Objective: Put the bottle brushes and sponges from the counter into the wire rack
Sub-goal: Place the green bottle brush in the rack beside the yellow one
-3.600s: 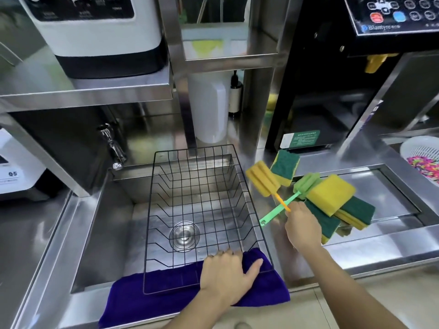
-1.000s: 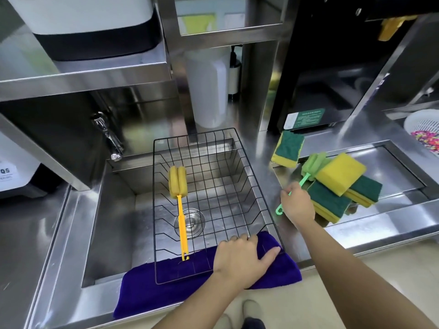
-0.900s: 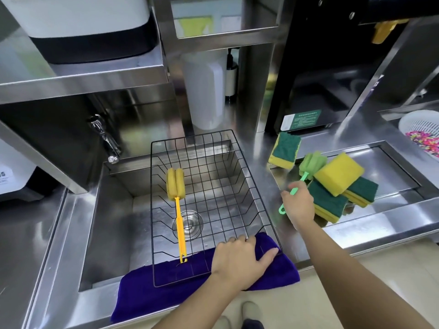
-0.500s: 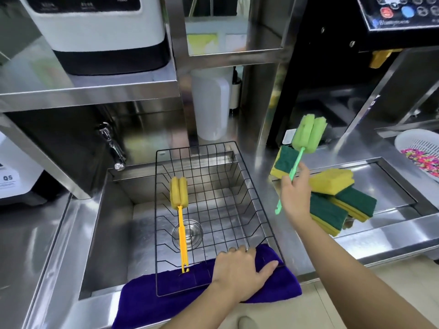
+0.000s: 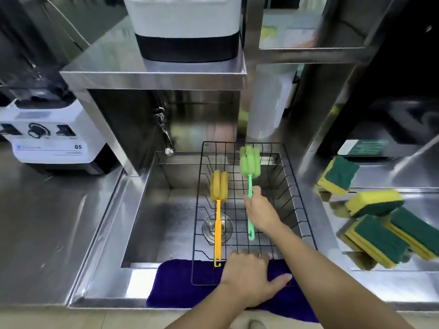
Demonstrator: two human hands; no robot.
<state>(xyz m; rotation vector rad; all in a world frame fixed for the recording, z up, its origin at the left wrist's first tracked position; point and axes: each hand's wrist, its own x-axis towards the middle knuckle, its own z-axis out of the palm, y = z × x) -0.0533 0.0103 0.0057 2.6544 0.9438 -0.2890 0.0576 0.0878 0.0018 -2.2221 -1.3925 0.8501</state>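
Note:
A black wire rack (image 5: pixel 294 186) sits over the sink. Inside it lies a yellow bottle brush (image 5: pixel 219 186), handle toward me. My right hand (image 5: pixel 261 210) is shut on the handle of a green bottle brush (image 5: pixel 249 162), held inside the rack to the right of the yellow one, foam head pointing away. My left hand (image 5: pixel 249 279) presses flat on the rack's near edge and the purple cloth (image 5: pixel 180 283). Several yellow-and-green sponges lie on the counter to the right: one (image 5: pixel 339 174) farther back, one (image 5: pixel 375 201) on top of a pile (image 5: pixel 380 241).
The steel sink (image 5: pixel 152 210) has a drain under the rack and a tap (image 5: pixel 164 131) at its back left. A white blender base (image 5: pixel 52 136) stands on the left counter. A steel shelf with an appliance (image 5: pixel 185 27) hangs above. A white container (image 5: pixel 268 103) stands behind the rack.
My right hand lifted the green brush off the counter and carried it left into the rack beside the yellow brush. My view swung left. The left hand stayed on the rack's edge.

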